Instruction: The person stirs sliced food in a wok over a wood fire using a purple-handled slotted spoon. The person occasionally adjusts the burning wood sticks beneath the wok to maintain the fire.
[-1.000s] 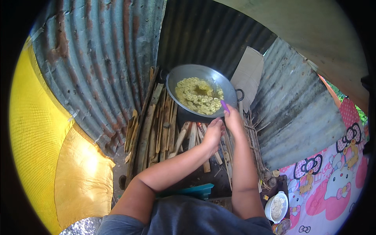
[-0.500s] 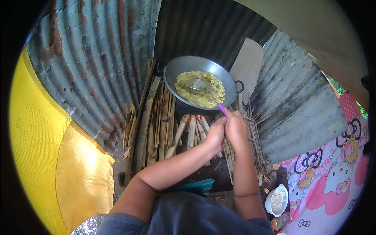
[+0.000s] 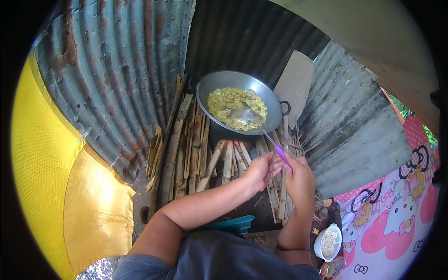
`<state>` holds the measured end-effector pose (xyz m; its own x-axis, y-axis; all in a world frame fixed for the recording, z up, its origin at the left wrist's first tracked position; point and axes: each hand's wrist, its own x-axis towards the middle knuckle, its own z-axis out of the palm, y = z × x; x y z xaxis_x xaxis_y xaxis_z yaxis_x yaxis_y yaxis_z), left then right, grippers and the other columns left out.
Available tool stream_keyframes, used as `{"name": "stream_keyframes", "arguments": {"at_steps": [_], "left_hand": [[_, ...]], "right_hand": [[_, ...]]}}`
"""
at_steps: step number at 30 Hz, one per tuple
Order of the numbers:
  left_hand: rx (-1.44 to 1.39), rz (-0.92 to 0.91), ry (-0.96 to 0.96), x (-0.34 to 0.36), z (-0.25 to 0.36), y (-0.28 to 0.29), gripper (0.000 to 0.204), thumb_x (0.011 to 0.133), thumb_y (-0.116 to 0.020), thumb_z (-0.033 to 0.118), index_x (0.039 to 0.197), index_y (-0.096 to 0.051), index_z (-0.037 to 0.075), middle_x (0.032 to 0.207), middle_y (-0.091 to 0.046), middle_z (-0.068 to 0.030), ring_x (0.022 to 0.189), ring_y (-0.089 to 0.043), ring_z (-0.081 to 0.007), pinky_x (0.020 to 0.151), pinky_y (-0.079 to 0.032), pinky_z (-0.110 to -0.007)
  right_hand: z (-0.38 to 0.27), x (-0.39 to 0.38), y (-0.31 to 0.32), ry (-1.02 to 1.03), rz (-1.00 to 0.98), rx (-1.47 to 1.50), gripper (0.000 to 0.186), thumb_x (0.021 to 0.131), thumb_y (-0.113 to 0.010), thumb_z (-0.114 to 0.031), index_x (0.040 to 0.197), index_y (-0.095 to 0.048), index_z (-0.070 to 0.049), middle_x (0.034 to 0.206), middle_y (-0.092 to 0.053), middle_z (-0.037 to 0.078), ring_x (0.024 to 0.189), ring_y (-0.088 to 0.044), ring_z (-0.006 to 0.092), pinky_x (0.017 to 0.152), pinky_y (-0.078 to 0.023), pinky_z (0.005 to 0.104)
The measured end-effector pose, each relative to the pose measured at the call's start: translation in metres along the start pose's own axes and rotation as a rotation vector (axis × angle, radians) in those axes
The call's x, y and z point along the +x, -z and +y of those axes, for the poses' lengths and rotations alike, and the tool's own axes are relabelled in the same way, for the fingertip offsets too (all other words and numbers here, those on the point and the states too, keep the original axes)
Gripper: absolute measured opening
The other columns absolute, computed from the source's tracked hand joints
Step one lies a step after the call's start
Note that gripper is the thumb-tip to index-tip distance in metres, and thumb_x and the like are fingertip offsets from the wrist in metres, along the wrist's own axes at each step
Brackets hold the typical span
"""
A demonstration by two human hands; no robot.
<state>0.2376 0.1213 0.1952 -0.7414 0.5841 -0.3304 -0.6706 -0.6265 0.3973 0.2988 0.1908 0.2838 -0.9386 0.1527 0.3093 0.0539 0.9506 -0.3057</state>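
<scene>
Draws the likely light, stiff wire skimmer [image 3: 246, 115] nearer than before, sensibly gripped by its purple handle [image 3: 281, 153] in the right hand [image 3: 300, 181], beside the half-open left hand [image 3: 262, 171].

head — left fisheye of a head-worn pair | faces down and forward, over forearms [image 3: 210, 200] toward the pan [image 3: 271, 106] | forearms near, pan farther — corrugated walls [image 3: 107, 84] bending rimward

A rusty blue-grey corrugated metal wall [image 3: 107, 84] stands at the left, a dark ridged metal wall [image 3: 242, 42] at the back, a weathered grey metal wall [image 3: 357, 123] at the right. Bright light shines on a glossy yellow cloth [image 3: 95, 214].
</scene>
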Motion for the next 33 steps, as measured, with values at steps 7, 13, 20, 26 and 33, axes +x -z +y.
{"name": "stream_keyframes", "arguments": {"at_steps": [7,13,20,26,33], "left_hand": [[0.084,-0.054,-0.059,-0.004,0.004,-0.010,0.029,0.098,-0.039,0.017,0.122,-0.048,0.004,0.111,-0.058,-0.0088,0.096,-0.057,-0.0181,0.084,-0.046,-0.032],[0.124,0.082,-0.085,-0.005,0.010,-0.006,0.037,0.096,-0.043,0.017,0.131,-0.042,0.003,0.120,-0.053,-0.0097,0.106,-0.054,-0.0200,0.088,-0.044,-0.032],[0.151,0.088,-0.186,-0.009,0.018,-0.003,0.041,0.095,-0.045,0.018,0.134,-0.040,0.005,0.120,-0.051,-0.0082,0.108,-0.052,-0.0200,0.090,-0.041,-0.033],[0.143,0.090,-0.211,-0.003,0.022,-0.003,0.035,0.096,-0.045,0.018,0.129,-0.044,0.006,0.116,-0.052,-0.0067,0.105,-0.052,-0.0191,0.088,-0.041,-0.033],[0.105,0.110,-0.219,-0.008,0.030,0.002,0.034,0.096,-0.045,0.019,0.127,-0.044,0.005,0.115,-0.053,-0.0067,0.103,-0.052,-0.0188,0.086,-0.042,-0.032]], "right_hand": [[0.039,0.029,-0.028,0.017,0.024,0.042,0.033,0.088,-0.054,-0.015,0.120,-0.062,-0.014,0.096,-0.060,0.016,0.087,-0.062,0.0347,0.076,-0.049,0.0445],[0.074,0.070,-0.065,-0.061,0.186,0.090,0.033,0.091,-0.052,-0.020,0.121,-0.059,-0.009,0.097,-0.062,0.022,0.090,-0.061,0.0387,0.078,-0.049,0.0458],[0.077,0.083,-0.094,-0.057,0.034,0.431,0.035,0.092,-0.053,-0.019,0.124,-0.056,-0.003,0.106,-0.063,0.026,0.099,-0.063,0.0382,0.086,-0.048,0.0413],[0.086,0.126,-0.100,-0.044,0.090,0.217,0.036,0.092,-0.052,-0.022,0.123,-0.057,-0.003,0.106,-0.063,0.026,0.098,-0.062,0.0392,0.084,-0.049,0.0446],[0.030,0.097,-0.095,0.105,-0.029,0.092,0.033,0.089,-0.054,-0.018,0.122,-0.059,-0.014,0.103,-0.060,0.021,0.094,-0.061,0.0388,0.080,-0.049,0.0464]]}}
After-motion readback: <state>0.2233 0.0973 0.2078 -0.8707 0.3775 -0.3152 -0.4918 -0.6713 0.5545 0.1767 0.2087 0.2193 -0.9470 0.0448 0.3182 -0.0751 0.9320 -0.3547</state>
